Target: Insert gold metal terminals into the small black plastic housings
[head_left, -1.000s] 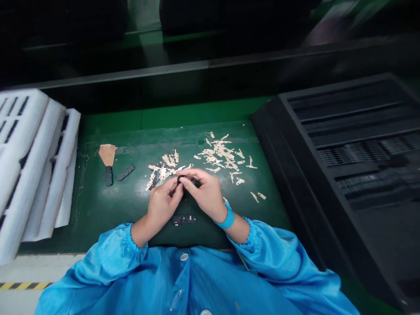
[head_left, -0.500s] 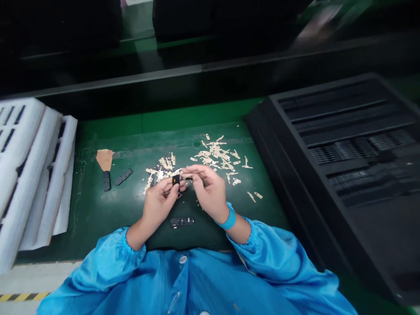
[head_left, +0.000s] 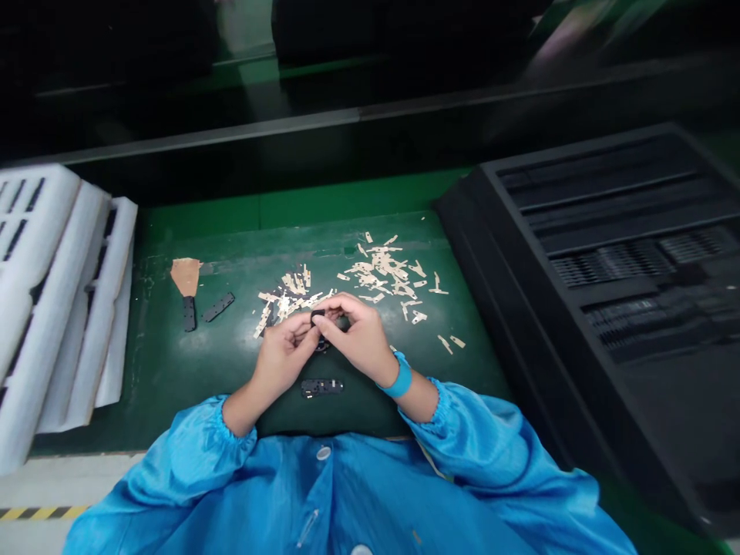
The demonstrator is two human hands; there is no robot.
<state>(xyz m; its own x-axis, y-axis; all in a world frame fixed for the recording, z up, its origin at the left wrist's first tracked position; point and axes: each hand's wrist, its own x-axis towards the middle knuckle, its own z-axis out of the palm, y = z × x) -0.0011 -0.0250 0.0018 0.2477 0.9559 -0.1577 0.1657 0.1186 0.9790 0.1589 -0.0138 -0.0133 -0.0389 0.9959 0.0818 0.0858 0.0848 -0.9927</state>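
Between the fingertips of both hands is a small black plastic part, mostly covered by the fingers. My left hand grips it from the left, thumb and fingers closed. My right hand, with a blue band at the wrist, pinches at the part's right and upper side. Whether the right fingers also hold a small strip is hidden. Just below the hands, a flat black module with small metal spots lies on the green mat. Beyond them is a pile of pale and dark strips.
More pale strips are scattered behind my right hand. A brown fan-shaped piece on a black part and another black part lie at left. White foam trays stand at the left edge, a large black tray at the right.
My right hand has moved left and down onto the black part, and its fingertips now meet my left hand's. The part is more covered than before.
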